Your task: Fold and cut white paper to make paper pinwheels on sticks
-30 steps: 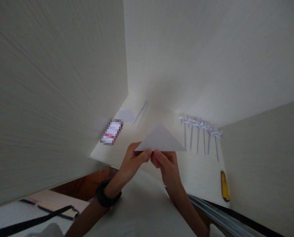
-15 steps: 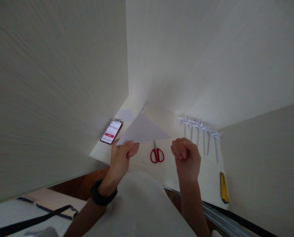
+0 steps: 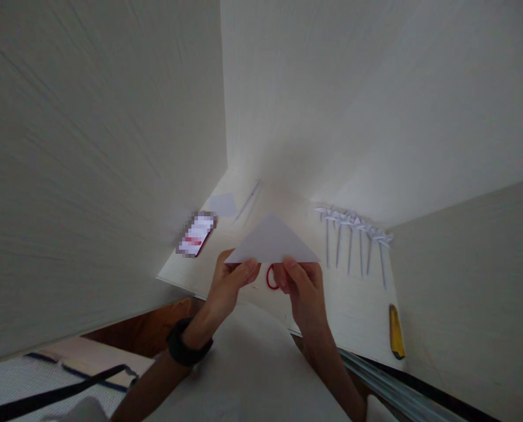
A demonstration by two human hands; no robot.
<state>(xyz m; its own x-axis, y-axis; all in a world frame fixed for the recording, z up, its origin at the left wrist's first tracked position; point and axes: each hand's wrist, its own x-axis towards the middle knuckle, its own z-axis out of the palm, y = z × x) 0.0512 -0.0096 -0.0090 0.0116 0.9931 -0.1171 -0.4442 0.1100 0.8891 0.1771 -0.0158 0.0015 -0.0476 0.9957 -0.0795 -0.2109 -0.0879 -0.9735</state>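
A sheet of white paper (image 3: 272,239), folded into a triangle, is held between both hands with its long edge toward me and its point away. My left hand (image 3: 229,281) pinches that edge left of the middle, thumb on top. On the right part of the same edge, my right hand (image 3: 301,287) is closed with its thumb over the paper. Beneath them on the table lie red-handled scissors (image 3: 270,278); the paper and my right hand hide most of them, leaving one handle loop visible.
A phone (image 3: 196,234) lies at the left, beside a flat piece of paper (image 3: 223,204) and thin paper sticks (image 3: 247,200). Several paper pinwheels on sticks (image 3: 353,225) are lined up at the right. A yellow cutter (image 3: 396,332) lies near the right wall. Pale walls enclose the table.
My right hand has moved left and taken hold of the paper triangle's edge. The triangle has levelled and shifted slightly right and toward me, now covering most of the scissors.
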